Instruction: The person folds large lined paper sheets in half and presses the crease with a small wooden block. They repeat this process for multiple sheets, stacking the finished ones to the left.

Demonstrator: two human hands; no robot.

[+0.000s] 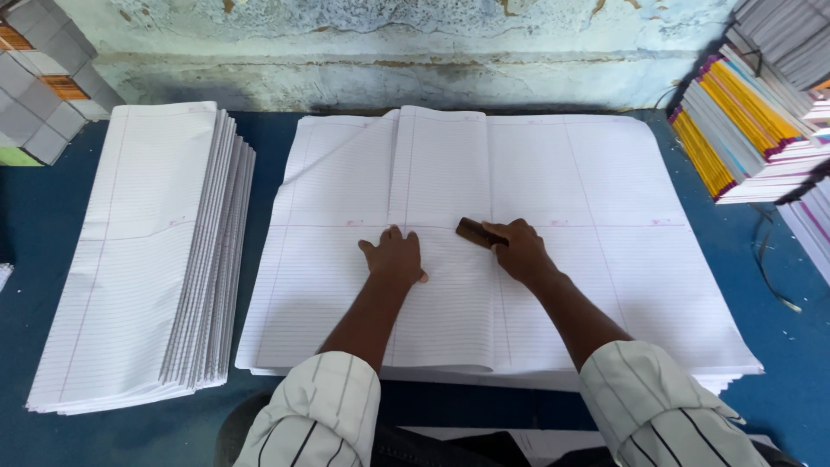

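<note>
Down on the blue worktop [35, 216], a big stack of ruled paper sheets [605, 259] lies spread across the middle, its near edge close to the person. Its top sheet is folded over, with the fold running from the far edge toward the near edge, left of centre. The left hand [395, 257] lies flat and open on that folded sheet, fingers spread, pressing it down. Just beside it, the right hand [519, 249] is closed around a small brown wooden block [473, 232], which rests on the paper near the middle of the stack. Toward the left edge of the worktop sits a pile of folded sheets [138, 259]. At the right edge, bound notebooks [743, 130] with coloured spines are heaped up.
</note>
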